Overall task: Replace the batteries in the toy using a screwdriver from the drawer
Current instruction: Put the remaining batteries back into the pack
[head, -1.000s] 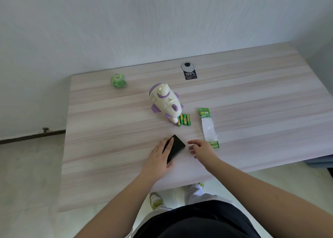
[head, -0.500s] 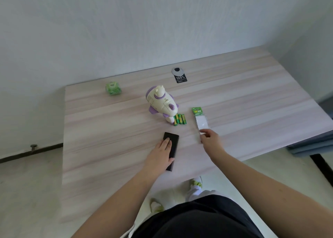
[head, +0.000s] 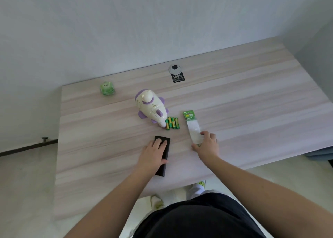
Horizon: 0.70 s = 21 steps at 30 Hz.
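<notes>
Toy [head: 151, 107]: rocket-shaped, cream body with purple fins and a purple band near the rounded end. It lies on its side mid-surface, narrow end toward the person. A patch of small holes shows on the rounded end.

Batteries [head: 172, 123]: four loose cells, green with yellow bands, side by side, just beside the toy's narrow end; the nearest cell appears to touch it.

Pack [head: 192, 128]: long clear sleeve with a green header card, flat on the surface [head: 252, 101] to the right of the batteries. Contents cannot be made out.

Box [head: 163, 155]: black, flat, rectangular, near the front edge of the surface, long axis running away from the person.

Left hand [head: 153, 154]: palm down on the box, fingers straight and flat across its top, thumb along its right side.

Right hand [head: 207, 144]: at the near end of the pack, thumb and fingers curled around that end, pinching it.

Far left: green cube [head: 107, 88]. Far middle: round grommet [head: 175, 69] with a black label [head: 177, 78] just in front of it.
</notes>
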Motion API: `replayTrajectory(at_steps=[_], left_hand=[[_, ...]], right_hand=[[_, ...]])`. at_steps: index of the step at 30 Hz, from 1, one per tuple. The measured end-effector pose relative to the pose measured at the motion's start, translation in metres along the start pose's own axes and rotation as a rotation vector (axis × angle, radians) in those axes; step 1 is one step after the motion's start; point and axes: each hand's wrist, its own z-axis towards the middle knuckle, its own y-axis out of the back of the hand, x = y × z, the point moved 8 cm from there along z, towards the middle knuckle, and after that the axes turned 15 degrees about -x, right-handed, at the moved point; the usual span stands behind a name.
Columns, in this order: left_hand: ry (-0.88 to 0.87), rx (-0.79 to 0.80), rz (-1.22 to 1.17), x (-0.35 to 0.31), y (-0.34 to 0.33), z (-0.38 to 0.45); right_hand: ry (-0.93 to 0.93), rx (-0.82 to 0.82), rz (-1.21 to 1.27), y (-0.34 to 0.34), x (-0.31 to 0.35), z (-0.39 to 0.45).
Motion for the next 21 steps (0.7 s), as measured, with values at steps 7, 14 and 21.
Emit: replayTrajectory(at_steps=[7, 14, 21], left_hand=[[0.022, -0.126, 0.015, -0.002, 0.002, 0.007], [-0.019, -0.323, -0.223, -0.049, 0.026, 0.018], [0.455, -0.092, -0.864, -0.068, 0.05, 0.049]], right_hand=[[0.038, 0.136, 0.02, -0.005, -0.006, 0.015], [0.054, 0.181, 0.059, -0.002, -0.001, 0.022], [0.178, 0.134, 0.239, 0.034, 0.029, 0.025]])
